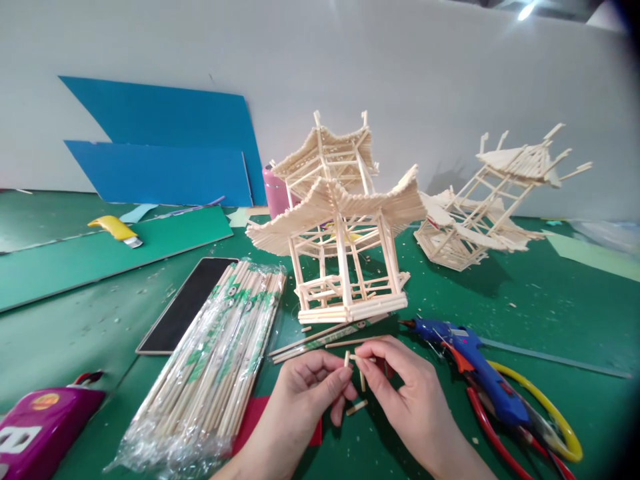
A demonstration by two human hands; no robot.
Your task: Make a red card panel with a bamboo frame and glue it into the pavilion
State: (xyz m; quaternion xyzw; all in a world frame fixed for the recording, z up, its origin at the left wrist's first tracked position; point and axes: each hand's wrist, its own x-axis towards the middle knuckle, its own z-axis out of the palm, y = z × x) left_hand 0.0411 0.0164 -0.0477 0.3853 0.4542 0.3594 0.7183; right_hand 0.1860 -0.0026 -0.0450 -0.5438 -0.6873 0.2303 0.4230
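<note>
The front pavilion (325,207), built of pale sticks, is standing upright on the green surface (370,453), its lower roof edge overhanging the posts and its base edge facing the hands. Directly in front of the pavilion, the left hand (313,387) is pinching an upright short stick (347,359), its grip narrowing to the stick's thickness between thumb and fingers. Also before the pavilion, toward its right front corner, the right hand (405,380) is holding a second short stick (355,357) in a similarly narrow grip, both sets of fingertips lying close together. A third short piece (363,381) is showing below the right fingertips; whether it is joining the second stick, one cannot tell. A cut piece (357,408) is lying farther forward of the pavilion. Loose long sticks (345,344) are occupying the narrow strip along the base edge, limiting room there. Right of the pavilion, the glue gun (463,347) is pointing its nozzle toward the base corner and is lying over a red-and-yellow-handled tool (575,440). Left of the pavilion, bagged sticks (210,360) are overlapping a dark panel (175,313). Right of and behind the pavilion, a second model (500,237) is resting tilted.
</note>
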